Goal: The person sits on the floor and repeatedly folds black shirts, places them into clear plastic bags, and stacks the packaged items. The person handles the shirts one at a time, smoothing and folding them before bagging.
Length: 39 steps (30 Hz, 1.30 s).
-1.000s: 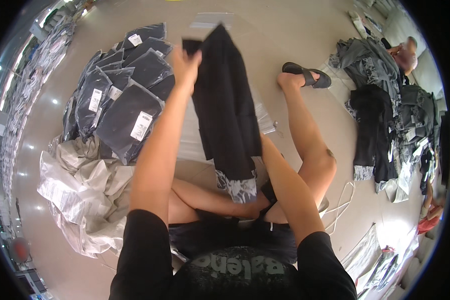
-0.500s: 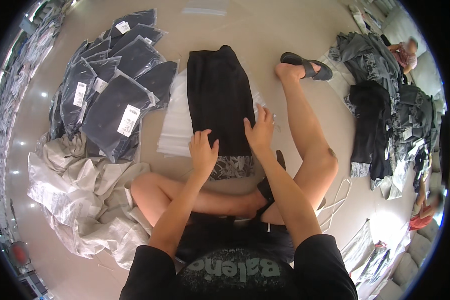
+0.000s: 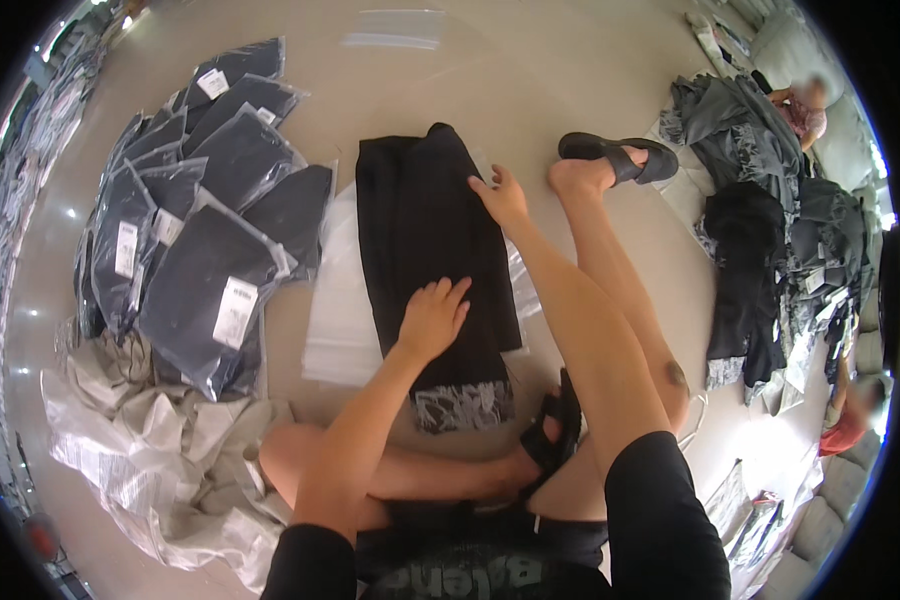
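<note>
Black garment [image 3: 425, 225] lies lengthwise on clear plastic bags [image 3: 332, 315], on floor [image 3: 390, 95] in front of person. Grey-white patterned hem [image 3: 460, 406] faces person. Left hand [image 3: 433, 320] flat on lower half, fingers slightly spread, thumb apart, nothing pinched. Right hand [image 3: 500, 203] at upper right edge, thumb and fingertips apart; cannot tell whether thumb presses cloth. Left side: pile of bagged dark garments [image 3: 208, 285], crumpled beige sheeting [image 3: 160, 440] just below. Right side, well apart: heap of loose grey garments [image 3: 735, 145].
</note>
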Tool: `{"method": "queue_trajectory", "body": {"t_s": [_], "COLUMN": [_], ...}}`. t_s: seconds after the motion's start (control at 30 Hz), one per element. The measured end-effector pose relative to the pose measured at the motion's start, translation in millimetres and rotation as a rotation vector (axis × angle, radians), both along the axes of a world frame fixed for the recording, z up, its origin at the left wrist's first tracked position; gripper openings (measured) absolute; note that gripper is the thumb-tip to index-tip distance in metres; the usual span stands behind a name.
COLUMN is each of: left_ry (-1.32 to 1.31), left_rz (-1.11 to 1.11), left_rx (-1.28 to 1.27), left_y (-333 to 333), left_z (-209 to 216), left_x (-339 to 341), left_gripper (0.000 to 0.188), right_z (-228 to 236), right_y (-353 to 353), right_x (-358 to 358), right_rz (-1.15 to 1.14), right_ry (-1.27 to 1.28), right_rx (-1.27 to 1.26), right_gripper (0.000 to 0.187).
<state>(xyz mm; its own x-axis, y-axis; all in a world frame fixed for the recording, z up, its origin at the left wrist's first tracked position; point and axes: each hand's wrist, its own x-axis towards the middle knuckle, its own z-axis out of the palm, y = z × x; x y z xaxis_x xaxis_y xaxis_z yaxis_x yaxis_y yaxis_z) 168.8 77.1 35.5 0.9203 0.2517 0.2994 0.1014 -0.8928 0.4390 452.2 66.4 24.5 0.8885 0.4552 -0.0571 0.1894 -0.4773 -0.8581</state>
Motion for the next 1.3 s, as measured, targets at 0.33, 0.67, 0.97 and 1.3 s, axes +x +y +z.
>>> {"method": "queue_trajectory", "body": {"t_s": [0.33,0.67,0.97,1.3], "left_ry": [-0.021,-0.218,0.315,-0.106], "left_rz": [-0.028,-0.171,0.025,0.63], "left_rx": [-0.069,-0.094,-0.515,-1.274], "left_y": [19.4,22.3,61.0,-44.3], "left_z": [-4.6,-17.6,-6.1,17.3], "left_x": [6.5,-4.9,-143.1,-124.1], "left_gripper": [0.041,0.051,0.048,0.043], "right_z": [73.6,247.5,109.4,9.3], "right_y": [98.6,-95.7,-228.8,-184.5], "right_x": [43.8,-80.0,-146.1,-158.6], "right_rz": [0.418,1.443,0.953,0.098], "right_ry": [0.676,-0.027,-0.563,-0.054], "right_rx": [0.044,-0.386,-0.208,0.087], "right_gripper": [0.068,0.013,0.048,0.06]}}
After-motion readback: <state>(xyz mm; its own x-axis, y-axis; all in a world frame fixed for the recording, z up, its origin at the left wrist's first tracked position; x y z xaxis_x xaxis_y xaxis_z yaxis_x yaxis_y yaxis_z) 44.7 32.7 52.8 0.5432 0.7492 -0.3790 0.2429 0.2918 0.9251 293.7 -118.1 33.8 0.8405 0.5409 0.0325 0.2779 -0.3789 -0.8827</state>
